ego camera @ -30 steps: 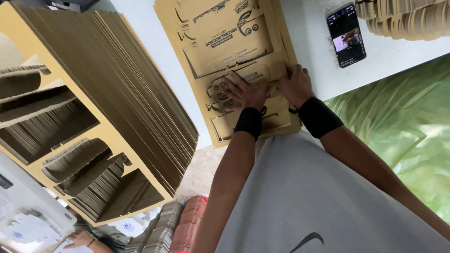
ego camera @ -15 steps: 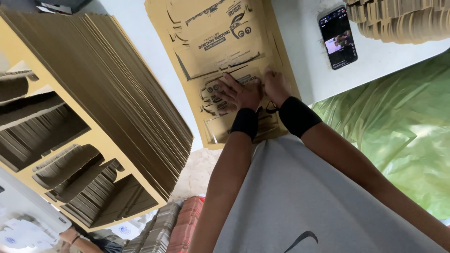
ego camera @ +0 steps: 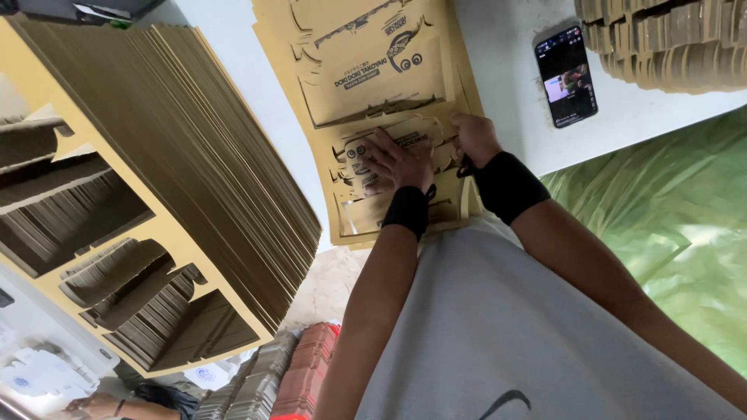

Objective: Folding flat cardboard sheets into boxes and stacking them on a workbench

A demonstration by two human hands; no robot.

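Observation:
A stack of flat tan die-cut cardboard sheets [ego camera: 373,78] with dark printing lies on the white table in front of me. My left hand [ego camera: 397,159] presses flat, fingers spread, on the near printed panel of the top sheet. My right hand [ego camera: 473,138] grips the sheet's right side, fingers curled around a cut edge. Both wrists wear black bands.
A tall stack of die-cut cardboard sheets [ego camera: 171,179] fills the left. A phone [ego camera: 566,75] with a lit screen lies on the white table [ego camera: 513,47]. Piled cardboard pieces [ego camera: 661,39] sit at top right. Green plastic sheeting [ego camera: 669,225] is at right. Another person's hand [ego camera: 93,404] shows at bottom left.
The view has shifted a little; both hands stay on the near panel of the top sheet, with the right hand now curled further round the sheet's edge.

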